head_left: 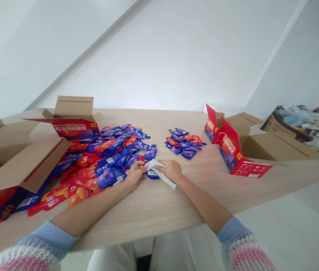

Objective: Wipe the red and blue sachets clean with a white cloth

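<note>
At the near edge of the bench (153,203), a seated person's left hand (135,174) and right hand (172,171) meet at lower centre of the frame, forearms laid along the wood as if to steady the work. Between them is a crumpled white strip (159,169), cloth or tissue, hard to say which. The left fingers (141,168) curl together on one end, and the right fingers (166,165) close over the other, so the strip looks gripped from both sides. A blue sachet (152,174) lies just under it. A broad heap of blue and red sachets (105,160) spreads left of centre, touching the left hand, and a smaller pile of sachets (184,143) sits apart above the hands, as though kept separate. An open cardboard carton (73,109) stands at upper left, and red printed boxes (234,150) stand at right, all within arm's reach.
</note>
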`<state>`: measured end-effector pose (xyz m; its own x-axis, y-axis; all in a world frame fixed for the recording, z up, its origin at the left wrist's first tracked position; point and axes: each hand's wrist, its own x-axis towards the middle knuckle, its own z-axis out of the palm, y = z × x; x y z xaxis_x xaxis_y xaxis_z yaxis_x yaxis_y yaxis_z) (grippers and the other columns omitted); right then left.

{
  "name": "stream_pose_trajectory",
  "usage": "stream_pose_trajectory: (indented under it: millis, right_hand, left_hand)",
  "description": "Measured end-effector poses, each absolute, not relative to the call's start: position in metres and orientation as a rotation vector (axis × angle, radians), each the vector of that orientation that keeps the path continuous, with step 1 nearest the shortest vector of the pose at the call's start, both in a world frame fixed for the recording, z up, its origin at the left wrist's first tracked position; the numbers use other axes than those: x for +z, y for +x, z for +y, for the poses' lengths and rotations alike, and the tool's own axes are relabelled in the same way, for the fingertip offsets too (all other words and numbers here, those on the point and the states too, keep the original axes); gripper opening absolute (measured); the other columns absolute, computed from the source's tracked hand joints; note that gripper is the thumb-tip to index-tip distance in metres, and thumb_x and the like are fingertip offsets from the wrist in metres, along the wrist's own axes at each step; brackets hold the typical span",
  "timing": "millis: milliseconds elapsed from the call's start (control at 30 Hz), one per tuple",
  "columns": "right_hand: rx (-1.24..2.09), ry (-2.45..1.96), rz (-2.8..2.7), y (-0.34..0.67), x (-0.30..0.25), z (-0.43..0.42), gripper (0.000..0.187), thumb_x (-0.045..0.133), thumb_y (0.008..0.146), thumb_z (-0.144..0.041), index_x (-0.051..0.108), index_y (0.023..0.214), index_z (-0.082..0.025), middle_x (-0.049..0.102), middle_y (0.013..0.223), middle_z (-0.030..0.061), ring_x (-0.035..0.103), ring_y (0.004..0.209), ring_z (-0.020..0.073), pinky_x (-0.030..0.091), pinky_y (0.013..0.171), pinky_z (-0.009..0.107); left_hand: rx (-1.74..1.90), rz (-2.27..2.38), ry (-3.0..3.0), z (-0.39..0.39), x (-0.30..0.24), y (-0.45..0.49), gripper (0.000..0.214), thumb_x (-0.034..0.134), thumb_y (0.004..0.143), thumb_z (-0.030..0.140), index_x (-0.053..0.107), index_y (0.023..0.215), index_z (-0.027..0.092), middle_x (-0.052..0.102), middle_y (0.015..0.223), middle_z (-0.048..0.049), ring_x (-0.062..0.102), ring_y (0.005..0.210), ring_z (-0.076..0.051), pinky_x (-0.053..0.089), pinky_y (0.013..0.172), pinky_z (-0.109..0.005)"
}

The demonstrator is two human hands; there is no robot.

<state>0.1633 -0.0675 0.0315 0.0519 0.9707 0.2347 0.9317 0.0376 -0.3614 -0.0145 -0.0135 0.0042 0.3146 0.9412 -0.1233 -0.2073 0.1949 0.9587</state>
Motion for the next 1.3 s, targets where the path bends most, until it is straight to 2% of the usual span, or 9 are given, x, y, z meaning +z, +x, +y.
stream_pose_trajectory:
  millis: [200, 400, 600, 767, 867, 1000, 1067, 1200, 1300]
  right_hand:
    - [0.141, -1.868, -1.882, 0.167, 0.036, -0.068, 0.04, 0.049, 0.084, -0.064, 0.065, 0.113, -0.041, 0.072, 0.102, -0.0019, 0.067, 0.095, 0.0196, 0.046, 0.075, 0.025]
    - [-0.006, -1.753, -1.867, 0.171, 0.031, -0.071, 0.039, 0.055, 0.084, -0.056, 0.065, 0.116, -0.035, 0.071, 0.107, -0.0002, 0.066, 0.097, 0.0177, 0.046, 0.082, 0.024]
    - [-0.295, -1.397, -1.887, 0.184, 0.01, -0.063, 0.038, 0.063, 0.083, -0.047, 0.069, 0.112, -0.024, 0.072, 0.098, 0.0077, 0.066, 0.089, 0.0193, 0.044, 0.084, 0.027]
    - [-0.189, -1.385, -1.889, 0.185, 0.01, -0.062, 0.035, 0.064, 0.083, -0.043, 0.068, 0.113, -0.025, 0.071, 0.102, 0.0068, 0.066, 0.092, 0.02, 0.045, 0.084, 0.029]
    - [0.064, -1.42, -1.888, 0.183, 0.015, -0.063, 0.04, 0.063, 0.083, -0.041, 0.063, 0.121, -0.029, 0.069, 0.11, 0.002, 0.065, 0.097, 0.0198, 0.047, 0.083, 0.028]
    - [0.309, -1.388, -2.055, 0.177, 0.019, -0.066, 0.045, 0.062, 0.082, -0.034, 0.057, 0.126, -0.033, 0.067, 0.116, -0.0033, 0.064, 0.101, 0.0187, 0.047, 0.082, 0.025]
    - [0.282, -1.46, -2.098, 0.171, 0.02, -0.066, 0.039, 0.059, 0.083, -0.034, 0.06, 0.122, -0.035, 0.068, 0.112, -0.0044, 0.065, 0.098, 0.0179, 0.046, 0.079, 0.023]
    - [0.081, -1.748, -2.032, 0.162, 0.019, -0.062, 0.03, 0.052, 0.089, -0.044, 0.064, 0.114, -0.034, 0.07, 0.106, -0.0008, 0.064, 0.093, 0.0186, 0.044, 0.075, 0.024]
    - [-0.051, -1.91, -1.996, 0.16, 0.018, -0.058, 0.029, 0.049, 0.092, -0.043, 0.064, 0.112, -0.03, 0.069, 0.102, 0.0033, 0.063, 0.09, 0.0191, 0.041, 0.074, 0.026]
  left_hand:
    - [0.943, 0.818, 1.007, -0.015, 0.006, -0.021, 0.069, 0.082, 0.061, 0.018, 0.041, 0.116, 0.014, 0.053, 0.057, 0.0092, 0.062, 0.058, -0.011, 0.054, 0.065, -0.026]
    - [1.002, 0.804, 0.935, -0.023, 0.01, -0.019, 0.07, 0.078, 0.067, 0.011, 0.037, 0.123, 0.01, 0.059, 0.061, 0.005, 0.066, 0.065, -0.014, 0.058, 0.071, -0.03]
    - [0.965, 0.737, 0.846, -0.035, 0.014, -0.02, 0.042, 0.074, 0.072, 0.01, 0.05, 0.106, 0.012, 0.068, 0.081, -0.0055, 0.068, 0.074, -0.017, 0.058, 0.074, -0.032]
    - [0.812, 0.627, 0.808, -0.033, 0.011, -0.023, 0.023, 0.068, 0.077, 0.01, 0.062, 0.098, 0.009, 0.068, 0.091, -0.0087, 0.067, 0.082, -0.015, 0.054, 0.082, -0.029]
    - [0.717, 0.509, 0.676, -0.035, 0.008, -0.024, 0.014, 0.071, 0.077, 0.016, 0.063, 0.088, 0.011, 0.066, 0.076, -0.0043, 0.066, 0.079, -0.014, 0.052, 0.082, -0.026]
    - [0.471, 0.297, 0.543, -0.037, 0.01, -0.024, 0.027, 0.071, 0.077, 0.039, 0.061, 0.075, 0.014, 0.051, 0.052, 0.0013, 0.064, 0.077, -0.016, 0.05, 0.082, -0.028]
    - [0.412, 0.284, 0.565, -0.034, 0.013, -0.023, 0.024, 0.074, 0.075, 0.035, 0.062, 0.074, 0.014, 0.046, 0.047, 0.004, 0.061, 0.066, -0.012, 0.049, 0.08, -0.026]
    - [0.33, 0.431, 0.7, -0.025, 0.019, -0.02, 0.016, 0.075, 0.067, 0.009, 0.064, 0.078, 0.011, 0.044, 0.045, 0.0067, 0.057, 0.056, -0.009, 0.049, 0.076, -0.025]
    - [0.268, 0.673, 0.777, -0.021, 0.023, -0.012, 0.016, 0.067, 0.062, -0.003, 0.059, 0.063, 0.011, 0.048, 0.045, 0.0056, 0.054, 0.049, -0.007, 0.05, 0.069, -0.022]
